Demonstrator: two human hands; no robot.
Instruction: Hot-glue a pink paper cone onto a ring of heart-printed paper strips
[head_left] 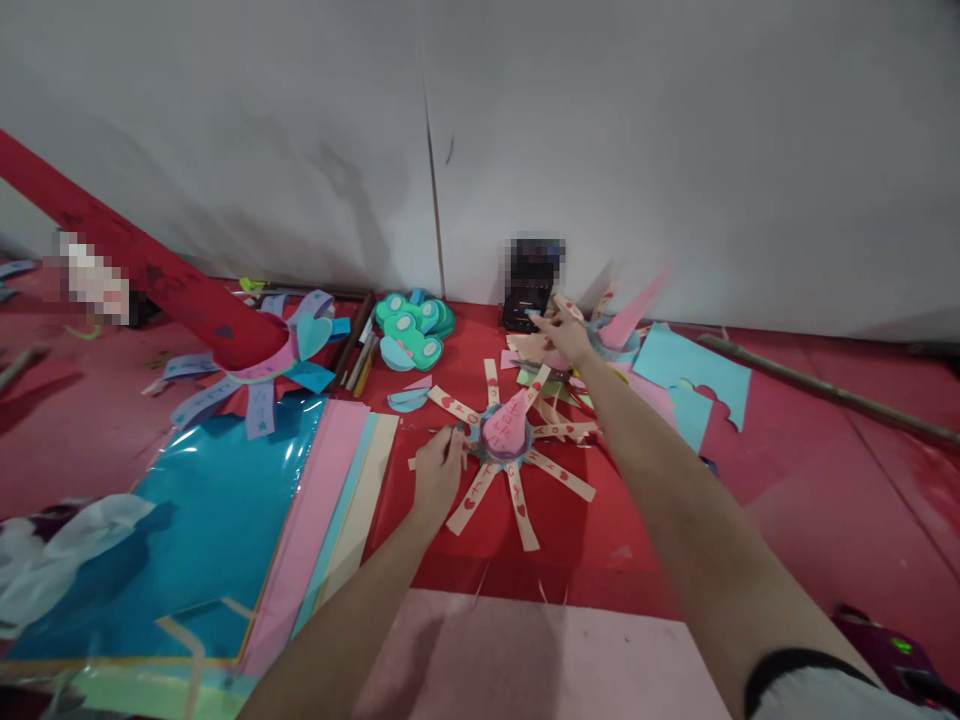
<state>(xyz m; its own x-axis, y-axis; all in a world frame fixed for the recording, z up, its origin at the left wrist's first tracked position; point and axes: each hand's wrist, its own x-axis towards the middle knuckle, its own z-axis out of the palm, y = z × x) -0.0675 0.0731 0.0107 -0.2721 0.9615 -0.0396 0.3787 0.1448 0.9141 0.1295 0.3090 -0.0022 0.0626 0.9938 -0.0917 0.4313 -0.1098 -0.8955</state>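
Note:
A paper craft [506, 430] with a pink cone in its middle and several cream strips spread around it lies on a red surface. Red hearts and letters mark the strips. At its left side is my left hand [439, 470], fingers closed over one strip; what they pinch, if anything, is hidden. My right hand [566, 335] reaches past the craft to a dark phone [527, 285] propped against the wall. Its fingers are stretched out at the phone's lower right edge. A second pink cone craft [634, 318] stands just right of that hand.
Green paper cutouts [412, 325] are piled at the wall. Left lie pink paper sheets [307, 520] and a blue glossy packet [217, 520]. A long red paper cone [187, 290] leans there. Cut light-blue paper [690, 375] and a thin stick [825, 390] lie right.

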